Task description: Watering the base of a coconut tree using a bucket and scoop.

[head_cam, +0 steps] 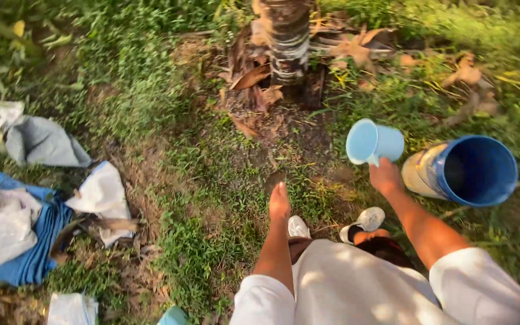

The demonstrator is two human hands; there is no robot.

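Our right hand (386, 177) grips a light blue plastic mug (373, 142) beside a tilted blue bucket with a pale label (460, 171); our left hand (279, 202) hangs open, fingers straight.

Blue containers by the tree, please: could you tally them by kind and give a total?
Mugs: 1, light blue mug, held tipped on its side by the right hand.
Buckets: 1, dark blue bucket, lying on its side on the grass beside that hand.
Total: 2.
The left hand holds nothing.
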